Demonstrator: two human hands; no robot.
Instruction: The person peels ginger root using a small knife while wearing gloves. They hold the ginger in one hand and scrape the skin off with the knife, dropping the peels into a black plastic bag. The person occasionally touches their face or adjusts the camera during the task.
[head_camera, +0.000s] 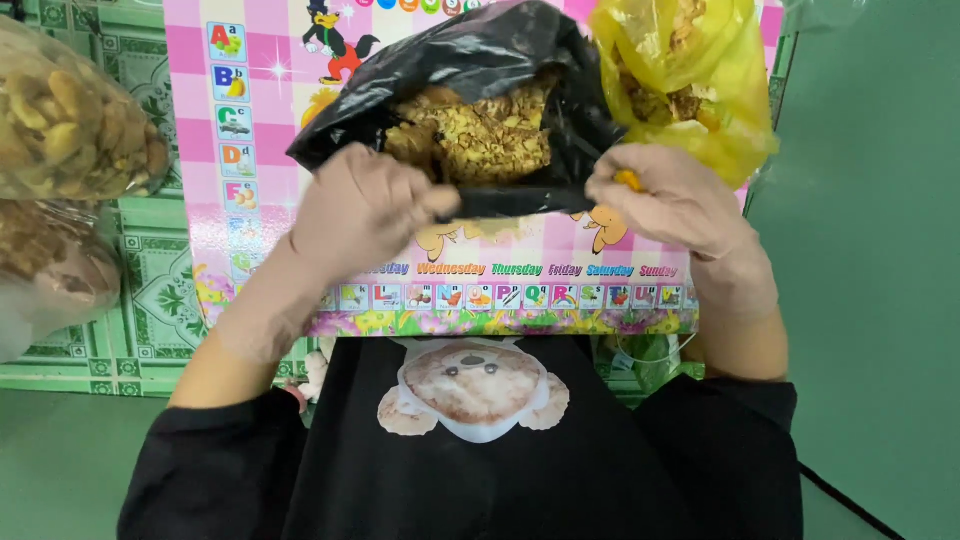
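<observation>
Black plastic bag (470, 70) of dried flakes, above the pink table (250, 130) beside a yellow bag (700, 90), both gloved hands, left (365, 215) and right (670, 200), clamped on its rim; best stretched level, preventing spills.

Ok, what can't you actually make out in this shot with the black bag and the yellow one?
- Black bag: its lower inside and how deep the dried yellow-brown contents go, hidden by the plastic.
- Left hand and right hand: fingertips curled under the bag's rim.
- Yellow bag: top cut off by the frame edge.
- Clear bags of snacks: cut off at the left edge.
</observation>
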